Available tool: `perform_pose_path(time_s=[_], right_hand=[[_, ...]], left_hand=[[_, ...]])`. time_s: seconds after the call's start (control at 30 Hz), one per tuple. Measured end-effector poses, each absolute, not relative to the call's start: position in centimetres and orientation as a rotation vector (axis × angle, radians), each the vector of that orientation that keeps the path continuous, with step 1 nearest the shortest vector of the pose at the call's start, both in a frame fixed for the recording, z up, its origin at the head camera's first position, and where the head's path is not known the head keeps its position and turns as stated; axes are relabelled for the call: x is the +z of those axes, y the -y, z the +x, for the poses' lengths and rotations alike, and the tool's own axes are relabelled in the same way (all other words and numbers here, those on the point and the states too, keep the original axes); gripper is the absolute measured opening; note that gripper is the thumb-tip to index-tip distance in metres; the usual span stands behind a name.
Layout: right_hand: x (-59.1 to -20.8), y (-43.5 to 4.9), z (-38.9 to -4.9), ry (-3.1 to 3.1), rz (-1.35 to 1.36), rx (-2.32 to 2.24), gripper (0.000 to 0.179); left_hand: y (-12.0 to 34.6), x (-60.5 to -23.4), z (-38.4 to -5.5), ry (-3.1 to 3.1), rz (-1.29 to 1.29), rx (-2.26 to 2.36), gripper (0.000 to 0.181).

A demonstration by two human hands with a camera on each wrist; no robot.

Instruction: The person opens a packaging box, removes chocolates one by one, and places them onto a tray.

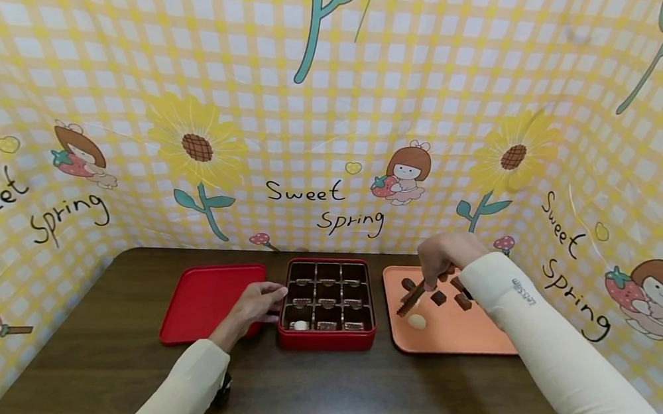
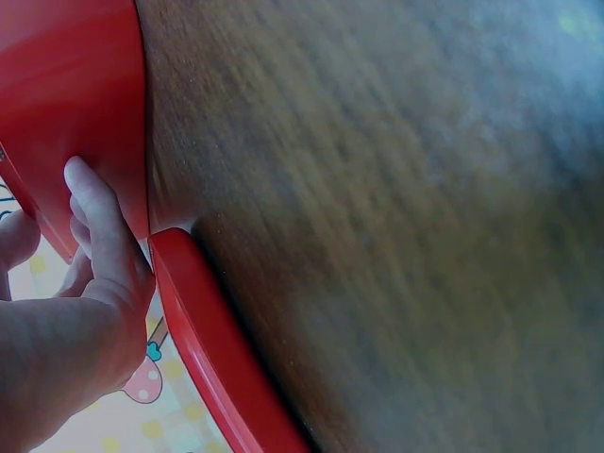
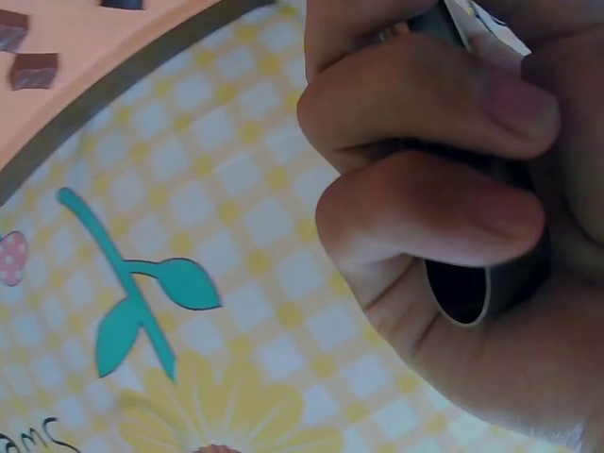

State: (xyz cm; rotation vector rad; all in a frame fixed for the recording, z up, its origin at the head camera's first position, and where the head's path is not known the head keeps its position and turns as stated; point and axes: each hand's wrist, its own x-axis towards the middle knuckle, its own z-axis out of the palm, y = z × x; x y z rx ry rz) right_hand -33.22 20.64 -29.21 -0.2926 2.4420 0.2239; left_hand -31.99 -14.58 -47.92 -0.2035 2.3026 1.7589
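My left hand (image 1: pixel 255 303) rests against the left side of a red box (image 1: pixel 327 344), its fingers fairly straight on the wall in the left wrist view. A dark divider splits the box into several compartments. The front left one holds a white round piece (image 1: pixel 299 325); clear wrappers or liners show in others. Over the orange tray (image 1: pixel 463 338), my right hand (image 1: pixel 445 253) grips brown metal tongs (image 1: pixel 411 300), tips down near a cream oval piece (image 1: pixel 417 321). Whether the tips hold anything is unclear. Dark chocolates (image 1: pixel 438 298) lie beside them, partly hidden by the hand.
A red lid (image 1: pixel 208 302) lies flat left of the box, partly under my left forearm and hand. Checked cloth (image 1: pixel 315 132) hangs behind and at both sides of the brown wooden table (image 1: pixel 314 392). My right sleeve covers the tray's right end.
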Motion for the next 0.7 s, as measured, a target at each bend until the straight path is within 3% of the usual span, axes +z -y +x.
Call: perform_pose_path(time_s=[0.27, 0.7], right_hand=[[-26.9, -19.3, -33.5, -2.434, -0.437, 0.086, 0.048], [-24.4, -16.2, -33.3, -2.412, -0.64, 0.0, 0.049]], left_hand=[[14.5, -47.8, -31.9, -2.308, -0.211, 1.754, 0.035], [14.5, -47.7, -32.0, -2.319, -0.215, 1.738, 0.036]])
